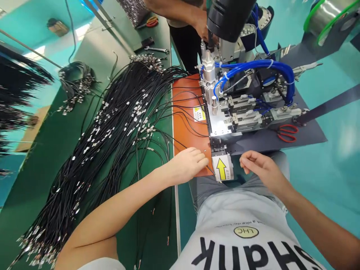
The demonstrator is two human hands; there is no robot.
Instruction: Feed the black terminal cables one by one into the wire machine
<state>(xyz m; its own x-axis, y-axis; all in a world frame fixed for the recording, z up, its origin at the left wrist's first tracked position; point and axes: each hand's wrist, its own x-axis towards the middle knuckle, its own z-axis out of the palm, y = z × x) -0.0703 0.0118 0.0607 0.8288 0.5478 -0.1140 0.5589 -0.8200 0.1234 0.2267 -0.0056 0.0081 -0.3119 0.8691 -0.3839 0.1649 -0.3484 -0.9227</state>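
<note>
My left hand (191,163) is closed over the orange plate (185,97), its fingers round a black cable (210,172). The cable's tip points toward the white block with a yellow arrow (222,168) at the near end of the machine (222,122). Right of that block, my right hand (255,162) hovers above my lap with thumb and fingers pinched together; whether they hold something small I cannot make out. Several other black cables (184,112) run across the plate into the machine's edge.
A large heap of black cables (112,123) with white tags covers the green table (56,150). Red-handled scissors (287,133) lie right of the machine. A co-worker's hand (203,26) is at the machine's far end, by a black cylinder (228,17). A wire spool (327,18) stands far right.
</note>
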